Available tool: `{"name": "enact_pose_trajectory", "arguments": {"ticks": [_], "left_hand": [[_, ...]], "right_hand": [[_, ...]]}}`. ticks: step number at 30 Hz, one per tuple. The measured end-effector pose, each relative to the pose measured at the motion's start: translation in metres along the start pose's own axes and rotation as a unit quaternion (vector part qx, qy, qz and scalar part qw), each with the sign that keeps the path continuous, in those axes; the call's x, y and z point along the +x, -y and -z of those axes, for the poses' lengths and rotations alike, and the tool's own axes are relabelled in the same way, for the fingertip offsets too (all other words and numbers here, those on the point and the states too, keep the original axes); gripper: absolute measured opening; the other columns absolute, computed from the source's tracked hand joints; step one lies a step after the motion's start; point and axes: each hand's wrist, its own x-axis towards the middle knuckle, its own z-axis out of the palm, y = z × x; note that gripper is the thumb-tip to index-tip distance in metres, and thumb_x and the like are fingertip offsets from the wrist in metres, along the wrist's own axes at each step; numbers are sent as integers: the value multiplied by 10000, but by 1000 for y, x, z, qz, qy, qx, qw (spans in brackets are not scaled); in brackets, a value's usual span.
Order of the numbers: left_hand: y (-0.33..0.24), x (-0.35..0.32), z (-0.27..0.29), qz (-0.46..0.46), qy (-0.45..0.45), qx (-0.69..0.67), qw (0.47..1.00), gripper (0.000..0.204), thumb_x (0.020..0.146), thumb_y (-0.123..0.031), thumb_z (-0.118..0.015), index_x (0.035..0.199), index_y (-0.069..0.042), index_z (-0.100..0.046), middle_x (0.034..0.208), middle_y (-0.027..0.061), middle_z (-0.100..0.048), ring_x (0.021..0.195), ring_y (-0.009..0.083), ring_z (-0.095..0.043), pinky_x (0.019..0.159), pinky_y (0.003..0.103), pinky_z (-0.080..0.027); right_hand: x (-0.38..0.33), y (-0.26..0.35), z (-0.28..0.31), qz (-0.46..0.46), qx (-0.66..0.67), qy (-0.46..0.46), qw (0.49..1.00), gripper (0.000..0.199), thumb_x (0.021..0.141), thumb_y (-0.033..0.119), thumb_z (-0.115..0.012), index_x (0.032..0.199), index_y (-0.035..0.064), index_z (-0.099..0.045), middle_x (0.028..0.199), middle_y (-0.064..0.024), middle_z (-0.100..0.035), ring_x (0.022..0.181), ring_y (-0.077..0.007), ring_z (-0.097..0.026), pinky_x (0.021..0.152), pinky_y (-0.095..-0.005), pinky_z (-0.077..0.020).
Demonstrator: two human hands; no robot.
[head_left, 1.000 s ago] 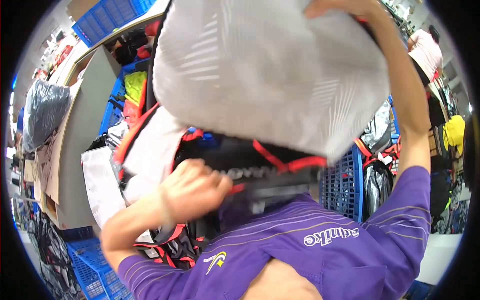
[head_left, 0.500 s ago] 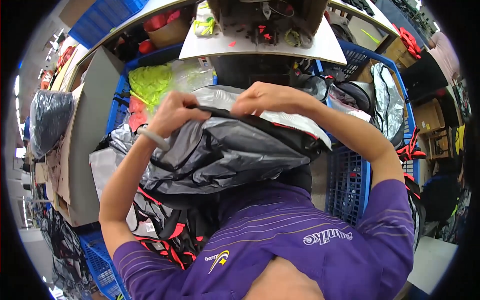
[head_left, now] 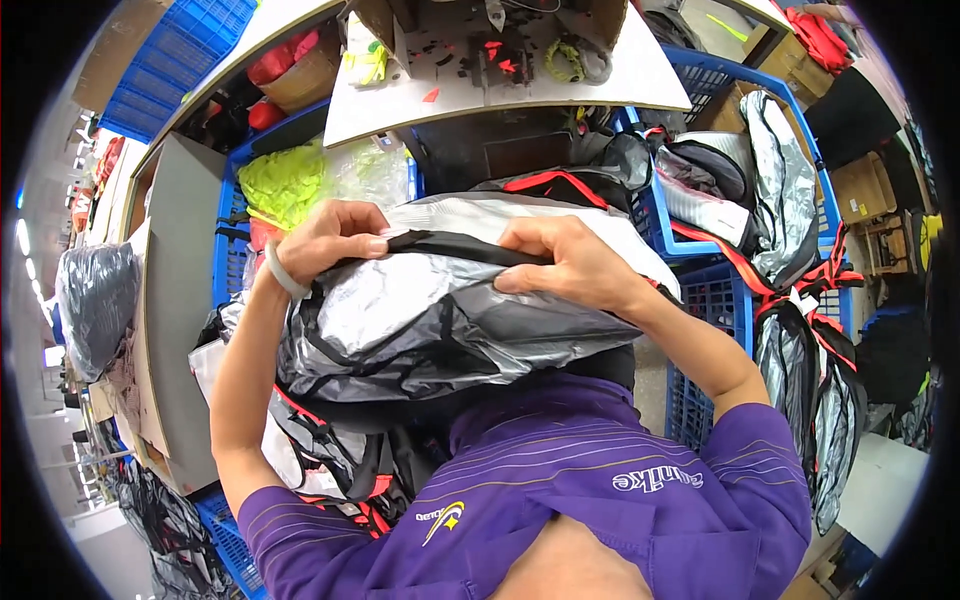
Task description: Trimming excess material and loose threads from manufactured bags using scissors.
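Both hands hold one silver and black bag [head_left: 440, 310] bunched against the chest, above the purple shirt [head_left: 560, 490]. Its long axis runs left to right, with a black strap edge [head_left: 450, 246] along the top. The left hand [head_left: 330, 240] has its grip closed on the strap's left end; the right hand [head_left: 570, 265] pinches the same edge near the middle, fingers curled over it. So the bag hangs below and toward the body from both grips, in front of the white table [head_left: 400, 100] and blue crates [head_left: 720, 290]
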Motion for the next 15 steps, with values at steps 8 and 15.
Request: {"name": "enact_pose_trajectory", "arguments": {"ticks": [8,15], "left_hand": [[-112,-23,-44,-113,-207,254,938,212,724,-107,-720,874,28,-655,651,61,-596,591,65,-497,554,246,-422],[-91,25,-31,-44,-140,239,960,207,742,-151,-703,825,35,-662,595,84,-556,567,84,-479,549,266,-418]], "right_hand": [[20,-23,1,124,-106,-131,978,323,740,77,-768,943,37,-519,783,-57,-643,716,-111,-599,666,-266,-457],[60,0,-1,142,-29,-101,984,242,835,203,-696,938,28,-564,761,-41,-605,697,-109,-557,623,-263,-431]]}}
